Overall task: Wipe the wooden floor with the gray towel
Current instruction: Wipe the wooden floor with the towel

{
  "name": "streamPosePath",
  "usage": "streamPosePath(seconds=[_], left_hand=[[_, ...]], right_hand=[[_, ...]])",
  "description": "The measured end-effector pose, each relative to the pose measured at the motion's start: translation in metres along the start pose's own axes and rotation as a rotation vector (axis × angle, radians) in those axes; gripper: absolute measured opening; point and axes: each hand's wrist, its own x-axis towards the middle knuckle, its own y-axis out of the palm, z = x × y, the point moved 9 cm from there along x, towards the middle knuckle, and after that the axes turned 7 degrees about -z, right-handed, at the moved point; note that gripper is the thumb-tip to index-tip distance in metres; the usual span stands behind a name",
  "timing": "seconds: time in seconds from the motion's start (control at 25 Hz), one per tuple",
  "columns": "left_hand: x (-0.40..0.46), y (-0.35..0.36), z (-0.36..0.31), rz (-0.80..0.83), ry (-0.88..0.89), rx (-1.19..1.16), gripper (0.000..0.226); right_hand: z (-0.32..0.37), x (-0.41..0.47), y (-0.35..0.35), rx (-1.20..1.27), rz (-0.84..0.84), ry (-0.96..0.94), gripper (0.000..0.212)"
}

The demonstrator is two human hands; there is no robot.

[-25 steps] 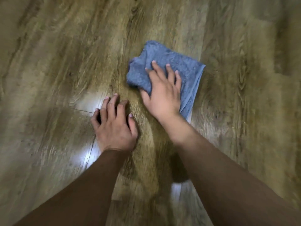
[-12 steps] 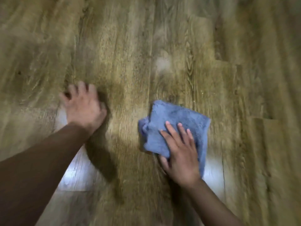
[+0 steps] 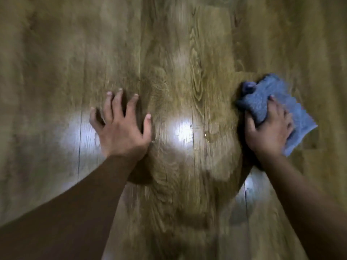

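Head view: the left hand presses spread, straight fingers on the wooden floor; the right hand grips the bunched gray towel, thumb curled round its edge.

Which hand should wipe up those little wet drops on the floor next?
The right hand, probably. It already grips the towel, and the wet drops lie just to its left. The left hand holds nothing; it rests spread flat on the floor, seemingly propping the person.
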Motion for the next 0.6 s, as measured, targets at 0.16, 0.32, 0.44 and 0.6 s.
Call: streamPosePath(seconds=[0.16,0.32,0.44,0.6], left_hand=[[0.000,0.000,0.002,0.034,-0.011,0.015,0.058],[0.001,-0.001,0.002,0.054,-0.032,-0.007,0.060],[0.001,-0.001,0.001,0.073,-0.043,-0.002,0.061],[0.001,-0.003,0.000,0.044,-0.034,0.016,0.061]], right_hand=[[0.009,0.056,0.015,-0.053,0.014,0.019,0.067],[0.009,0.056,0.017,-0.036,0.020,-0.009,0.066],[0.014,0.040,0.014,0.043,0.074,-0.009,0.064],[0.030,-0.031,0.000,0.084,0.126,-0.080,0.065]])
